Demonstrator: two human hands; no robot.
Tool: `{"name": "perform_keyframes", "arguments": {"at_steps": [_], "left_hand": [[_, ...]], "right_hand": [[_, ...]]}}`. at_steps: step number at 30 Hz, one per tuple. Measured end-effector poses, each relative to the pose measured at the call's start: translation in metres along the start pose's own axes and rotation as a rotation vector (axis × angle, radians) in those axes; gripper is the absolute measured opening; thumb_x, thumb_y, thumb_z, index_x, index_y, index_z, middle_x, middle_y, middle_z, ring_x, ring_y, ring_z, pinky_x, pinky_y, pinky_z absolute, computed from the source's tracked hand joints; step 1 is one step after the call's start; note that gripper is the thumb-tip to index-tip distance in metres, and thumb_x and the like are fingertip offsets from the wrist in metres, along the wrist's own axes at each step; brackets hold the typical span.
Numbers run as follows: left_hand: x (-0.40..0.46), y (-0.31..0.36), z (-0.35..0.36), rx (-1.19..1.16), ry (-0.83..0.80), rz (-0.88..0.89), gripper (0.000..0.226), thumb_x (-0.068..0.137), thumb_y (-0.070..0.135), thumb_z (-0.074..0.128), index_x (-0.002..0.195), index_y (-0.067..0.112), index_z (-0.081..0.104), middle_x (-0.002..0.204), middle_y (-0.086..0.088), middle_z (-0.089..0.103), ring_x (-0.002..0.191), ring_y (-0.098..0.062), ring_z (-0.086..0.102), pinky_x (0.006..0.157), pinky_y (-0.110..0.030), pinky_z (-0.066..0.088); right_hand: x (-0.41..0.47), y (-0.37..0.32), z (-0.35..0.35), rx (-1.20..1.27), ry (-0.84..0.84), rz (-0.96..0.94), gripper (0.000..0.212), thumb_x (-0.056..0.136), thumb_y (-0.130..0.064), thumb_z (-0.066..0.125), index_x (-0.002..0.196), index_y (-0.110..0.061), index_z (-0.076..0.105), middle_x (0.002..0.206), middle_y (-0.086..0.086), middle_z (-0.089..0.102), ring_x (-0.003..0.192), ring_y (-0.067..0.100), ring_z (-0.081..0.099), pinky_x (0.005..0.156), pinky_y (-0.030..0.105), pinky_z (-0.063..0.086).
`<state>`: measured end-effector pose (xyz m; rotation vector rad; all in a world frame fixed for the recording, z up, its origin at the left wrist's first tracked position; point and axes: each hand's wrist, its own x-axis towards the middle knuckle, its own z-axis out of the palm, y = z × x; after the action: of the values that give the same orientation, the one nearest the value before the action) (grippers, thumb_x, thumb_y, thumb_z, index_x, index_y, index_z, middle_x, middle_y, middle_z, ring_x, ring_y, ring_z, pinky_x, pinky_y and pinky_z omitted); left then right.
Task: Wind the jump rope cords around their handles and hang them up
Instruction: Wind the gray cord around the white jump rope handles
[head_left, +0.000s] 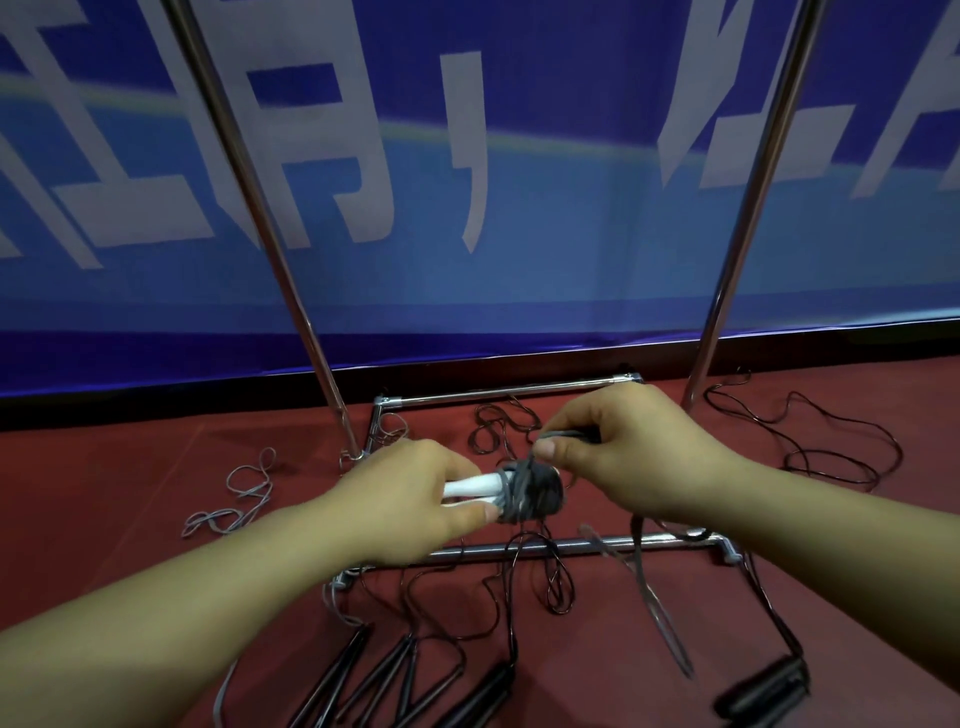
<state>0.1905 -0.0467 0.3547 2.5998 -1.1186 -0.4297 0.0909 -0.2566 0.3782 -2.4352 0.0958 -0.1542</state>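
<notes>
The white jump rope handles, wound with grey cord, sit in the left grip, clasped. Just right of it, the right grip pinches the cord's loose end. Below both, black jump ropes sprawl across the red floor around the metal rack's base.

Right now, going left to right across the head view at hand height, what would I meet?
Loose grey cord on the floor → left hand → white handles wound with grey cord → right hand → black cord loops.
</notes>
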Motion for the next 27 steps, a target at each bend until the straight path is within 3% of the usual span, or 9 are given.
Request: {"name": "perform_keyframes", "arguments": {"at_steps": [6,10,16,20,23,27], "left_hand": [[-0.007,0.014,-0.007,-0.060,-0.083,0.179,0.023,0.089,0.052,0.066,0.107,0.040,0.071,0.083,0.010,0.071,0.076,-0.009,0.064,0.070,-0.034,0.053],[-0.011,0.016,-0.009,-0.152,-0.136,0.205,0.023,0.088,0.049,0.068,0.109,0.039,0.072,0.087,0.007,0.073,0.080,-0.013,0.067,0.076,-0.041,0.054],[-0.016,0.022,-0.014,-0.400,-0.284,0.255,0.021,0.095,0.033,0.069,0.115,0.031,0.073,0.092,-0.007,0.071,0.074,-0.013,0.058,0.069,-0.036,0.047],[-0.020,0.023,-0.018,-0.556,-0.351,0.308,0.026,0.098,0.025,0.066,0.123,0.025,0.069,0.097,-0.002,0.068,0.086,-0.014,0.056,0.080,-0.038,0.046],[-0.021,0.023,-0.018,-0.688,-0.325,0.335,0.028,0.097,0.023,0.065,0.124,0.017,0.069,0.086,-0.001,0.058,0.078,-0.015,0.049,0.073,-0.030,0.040],[-0.021,0.025,-0.020,-0.844,-0.173,0.300,0.021,0.096,0.022,0.063,0.115,0.016,0.071,0.073,0.009,0.058,0.067,-0.005,0.050,0.064,-0.014,0.040]], "right_hand": [[0.003,0.009,-0.003,0.045,0.015,0.037,0.004,0.083,-0.034,0.078,0.082,-0.030,0.078,0.081,-0.011,0.075,0.078,0.000,0.068,0.080,0.031,0.056],[0.005,0.011,-0.005,0.172,-0.014,0.116,0.008,0.077,-0.030,0.084,0.077,-0.026,0.077,0.079,-0.004,0.075,0.080,0.014,0.072,0.082,0.039,0.059],[0.004,0.012,-0.008,0.361,-0.094,0.150,0.018,0.070,-0.018,0.088,0.080,-0.018,0.074,0.075,0.003,0.073,0.069,0.009,0.066,0.076,0.030,0.058],[0.004,0.015,-0.016,0.475,-0.180,0.069,0.018,0.065,-0.024,0.084,0.079,-0.018,0.074,0.071,-0.005,0.070,0.070,0.007,0.063,0.071,0.025,0.055],[0.005,0.020,-0.018,0.604,-0.205,0.051,0.015,0.070,-0.021,0.078,0.081,-0.011,0.074,0.073,-0.002,0.071,0.068,0.006,0.064,0.065,0.020,0.053],[0.004,0.021,-0.016,0.616,-0.234,0.012,0.009,0.082,0.002,0.069,0.083,-0.006,0.073,0.077,0.009,0.069,0.069,0.018,0.060,0.063,0.030,0.052]]}}
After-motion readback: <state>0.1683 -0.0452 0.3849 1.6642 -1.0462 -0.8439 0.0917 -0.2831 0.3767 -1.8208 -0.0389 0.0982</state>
